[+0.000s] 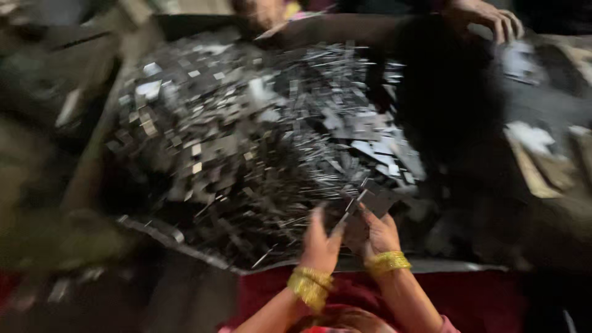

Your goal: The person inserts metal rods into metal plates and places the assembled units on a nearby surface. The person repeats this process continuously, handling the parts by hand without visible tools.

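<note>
The picture is blurred by motion. A big heap of small thin grey metal pieces [259,142] fills a wide shallow tray [203,256]. Both my hands are at its near edge, each wrist with gold bangles. My right hand [379,234] grips a few flat dark metal pieces [370,202] just above the heap. My left hand [320,242] is raised beside it with its fingers pointing up, close to or touching those pieces; the blur hides its grip.
Another person's hand [487,15] and dark sleeve [370,28] reach over the tray's far side at top right. Loose pale scraps [530,139] lie to the right. Red cloth [481,299] covers the area below the tray near me.
</note>
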